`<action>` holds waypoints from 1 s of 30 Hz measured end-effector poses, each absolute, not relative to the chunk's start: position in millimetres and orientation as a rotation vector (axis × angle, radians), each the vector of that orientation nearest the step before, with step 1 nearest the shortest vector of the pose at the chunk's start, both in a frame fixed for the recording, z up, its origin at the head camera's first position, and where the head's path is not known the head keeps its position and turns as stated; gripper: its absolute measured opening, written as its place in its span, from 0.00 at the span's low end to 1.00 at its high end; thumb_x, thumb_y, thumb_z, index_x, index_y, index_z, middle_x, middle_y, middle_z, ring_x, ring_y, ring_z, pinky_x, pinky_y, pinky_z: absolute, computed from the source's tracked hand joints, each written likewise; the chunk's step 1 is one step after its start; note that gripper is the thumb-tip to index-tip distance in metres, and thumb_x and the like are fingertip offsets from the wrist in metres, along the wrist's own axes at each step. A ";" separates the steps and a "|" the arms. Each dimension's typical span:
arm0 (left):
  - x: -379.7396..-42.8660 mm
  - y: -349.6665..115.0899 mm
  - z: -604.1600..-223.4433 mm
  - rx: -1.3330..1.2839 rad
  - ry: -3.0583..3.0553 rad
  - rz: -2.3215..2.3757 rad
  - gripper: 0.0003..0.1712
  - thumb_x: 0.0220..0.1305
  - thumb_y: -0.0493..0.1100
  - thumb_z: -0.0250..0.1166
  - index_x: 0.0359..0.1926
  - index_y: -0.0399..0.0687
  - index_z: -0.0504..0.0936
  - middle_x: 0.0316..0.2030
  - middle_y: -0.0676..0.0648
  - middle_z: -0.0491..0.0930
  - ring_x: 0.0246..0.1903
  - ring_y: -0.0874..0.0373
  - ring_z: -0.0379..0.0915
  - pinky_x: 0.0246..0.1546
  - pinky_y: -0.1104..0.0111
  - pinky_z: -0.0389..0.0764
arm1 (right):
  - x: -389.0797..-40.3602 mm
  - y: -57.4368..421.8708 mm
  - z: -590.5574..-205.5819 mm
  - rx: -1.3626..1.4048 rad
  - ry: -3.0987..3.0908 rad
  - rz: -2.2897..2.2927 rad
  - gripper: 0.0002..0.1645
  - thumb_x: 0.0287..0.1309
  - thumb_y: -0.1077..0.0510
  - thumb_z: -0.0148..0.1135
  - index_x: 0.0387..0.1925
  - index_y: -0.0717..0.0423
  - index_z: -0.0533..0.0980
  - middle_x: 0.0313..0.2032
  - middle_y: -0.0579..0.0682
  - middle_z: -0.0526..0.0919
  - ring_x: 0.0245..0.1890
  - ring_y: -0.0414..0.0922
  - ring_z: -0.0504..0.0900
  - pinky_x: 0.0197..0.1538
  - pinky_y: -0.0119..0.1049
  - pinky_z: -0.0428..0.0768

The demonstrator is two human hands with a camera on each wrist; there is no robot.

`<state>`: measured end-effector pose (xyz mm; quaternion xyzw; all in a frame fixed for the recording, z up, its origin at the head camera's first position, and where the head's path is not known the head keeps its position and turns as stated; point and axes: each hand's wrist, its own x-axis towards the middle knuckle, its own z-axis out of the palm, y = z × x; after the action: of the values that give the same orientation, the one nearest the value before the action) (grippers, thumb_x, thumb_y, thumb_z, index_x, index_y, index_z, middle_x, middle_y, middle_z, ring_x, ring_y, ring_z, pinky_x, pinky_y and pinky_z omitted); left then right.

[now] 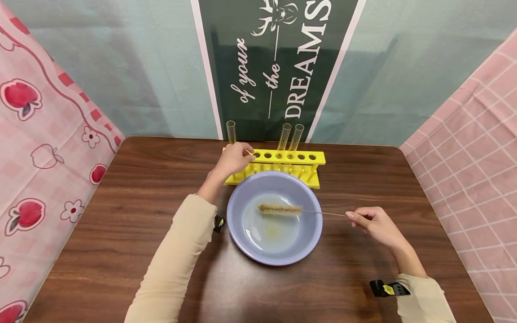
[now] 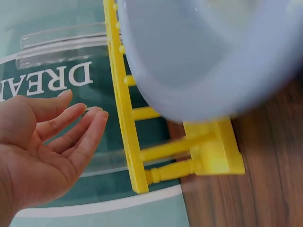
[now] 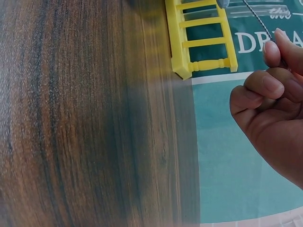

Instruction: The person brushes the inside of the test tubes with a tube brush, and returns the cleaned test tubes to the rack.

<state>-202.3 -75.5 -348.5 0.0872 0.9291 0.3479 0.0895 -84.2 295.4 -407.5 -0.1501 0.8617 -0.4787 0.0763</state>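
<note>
A test tube brush (image 1: 279,209) with tan bristles lies level over the lavender basin (image 1: 311,233), which has cloudy, slightly yellowish liquid in it. Between thumb and fingers my right hand (image 1: 373,222) pinches the brush's thin twisted wire handle (image 3: 258,19), to the right of the basin. My left hand (image 1: 234,160) is at the left end of the yellow test tube rack (image 1: 318,158). In the left wrist view its fingers are loosely bent, with nothing held. One glass test tube (image 1: 231,127) rises behind that hand; two more test tubes (image 1: 285,134) stand side by side in the rack.
The rack stands at the back of the brown wooden table (image 1: 359,179), right behind the basin. A printed cloth (image 1: 169,67) hangs along the back edge. Pink cloths close off the left and right sides.
</note>
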 end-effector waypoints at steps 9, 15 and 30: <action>-210.0 -50.0 -348.3 0.260 2.753 1.106 0.17 0.62 0.41 0.59 0.51 0.40 0.77 0.40 0.43 0.77 0.41 0.52 0.71 0.40 0.64 0.74 | -80.1 282.2 -390.9 -0.497 2.618 -1.379 0.14 0.58 0.69 0.54 0.17 0.62 0.71 0.11 0.46 0.61 0.13 0.34 0.58 0.13 0.34 0.60; -213.1 -35.0 -350.0 0.212 2.741 1.163 0.16 0.61 0.41 0.60 0.50 0.41 0.77 0.40 0.44 0.77 0.42 0.52 0.70 0.41 0.65 0.74 | -80.7 282.6 -391.5 -0.492 2.620 -1.371 0.14 0.57 0.70 0.54 0.17 0.62 0.72 0.12 0.44 0.61 0.13 0.34 0.58 0.14 0.34 0.59; -220.1 -8.8 -360.3 0.129 2.767 1.282 0.17 0.58 0.41 0.63 0.48 0.41 0.79 0.38 0.45 0.79 0.43 0.52 0.71 0.41 0.64 0.73 | -84.0 297.9 -410.4 -0.479 2.629 -1.343 0.15 0.59 0.62 0.56 0.17 0.58 0.72 0.13 0.39 0.62 0.14 0.34 0.59 0.15 0.34 0.61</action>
<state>-220.1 -8.8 -360.3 0.0421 0.9057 0.4196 0.0444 -84.0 297.9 -410.4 -0.1597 0.8765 -0.4479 0.0753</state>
